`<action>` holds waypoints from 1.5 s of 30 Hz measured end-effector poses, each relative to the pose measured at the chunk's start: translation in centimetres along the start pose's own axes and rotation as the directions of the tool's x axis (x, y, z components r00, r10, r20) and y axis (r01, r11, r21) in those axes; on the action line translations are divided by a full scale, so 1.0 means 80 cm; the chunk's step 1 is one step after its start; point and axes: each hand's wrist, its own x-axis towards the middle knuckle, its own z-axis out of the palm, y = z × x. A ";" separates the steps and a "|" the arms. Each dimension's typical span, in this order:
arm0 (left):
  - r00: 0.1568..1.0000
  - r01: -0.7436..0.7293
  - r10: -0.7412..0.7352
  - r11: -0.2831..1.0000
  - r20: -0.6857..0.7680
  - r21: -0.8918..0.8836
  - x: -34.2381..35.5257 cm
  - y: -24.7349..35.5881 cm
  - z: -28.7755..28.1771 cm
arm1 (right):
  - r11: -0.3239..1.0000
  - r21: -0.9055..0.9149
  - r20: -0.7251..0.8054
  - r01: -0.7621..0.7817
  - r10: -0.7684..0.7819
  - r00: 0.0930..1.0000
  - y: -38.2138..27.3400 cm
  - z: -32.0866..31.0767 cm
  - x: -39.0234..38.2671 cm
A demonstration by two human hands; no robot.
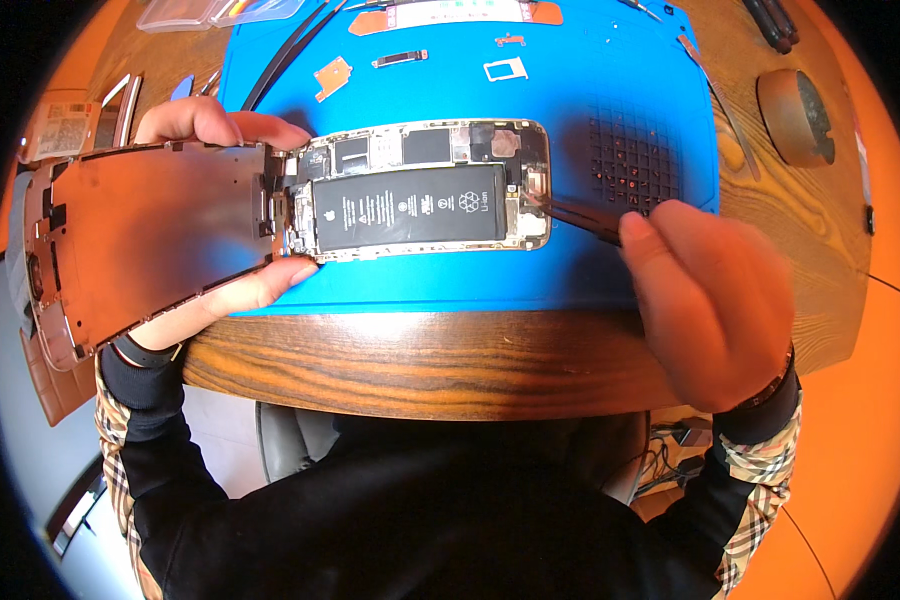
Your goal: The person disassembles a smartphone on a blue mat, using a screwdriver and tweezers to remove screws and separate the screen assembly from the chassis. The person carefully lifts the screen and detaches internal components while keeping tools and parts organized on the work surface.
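Observation:
An opened phone lies face up above the blue mat, its battery and boards exposed. Its lifted screen assembly extends to the left, still joined at the phone's left end. My left hand grips the phone at that hinged end, fingers on the far edge and thumb on the near edge, partly hidden under the screen. My right hand is closed on dark tweezers, whose tips are at the phone's right-end parts; I cannot tell whether they hold anything.
Blue mat on a wooden table, with a gridded tray area, small metal parts, a card tray, more tweezers and plastic boxes. A round dark container stands right; a metal tool rests nearby.

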 end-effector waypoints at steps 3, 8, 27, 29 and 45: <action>0.999 -0.029 0.029 0.999 0.017 0.013 0.000 0.000 -0.001 | 0.977 0.064 -0.113 -0.204 0.211 0.971 0.000 -0.002 0.002; 0.999 -0.032 0.031 0.999 0.029 0.006 -0.001 -0.003 -0.003 | 0.951 0.168 -0.056 -0.261 0.274 0.960 0.010 -0.003 0.004; 0.996 -0.063 0.063 0.998 0.063 -0.002 0.002 -0.003 -0.006 | 0.968 0.203 -0.046 -0.149 0.161 0.986 0.024 0.004 0.006; 0.993 -0.092 0.093 0.995 0.069 -0.024 0.002 -0.005 -0.006 | 0.967 0.201 -0.038 -0.159 0.170 0.985 0.023 0.003 0.006; 0.996 -0.073 0.074 0.997 0.048 -0.024 0.003 -0.002 -0.006 | 0.929 0.282 0.031 -0.241 0.242 0.970 0.029 -0.006 0.013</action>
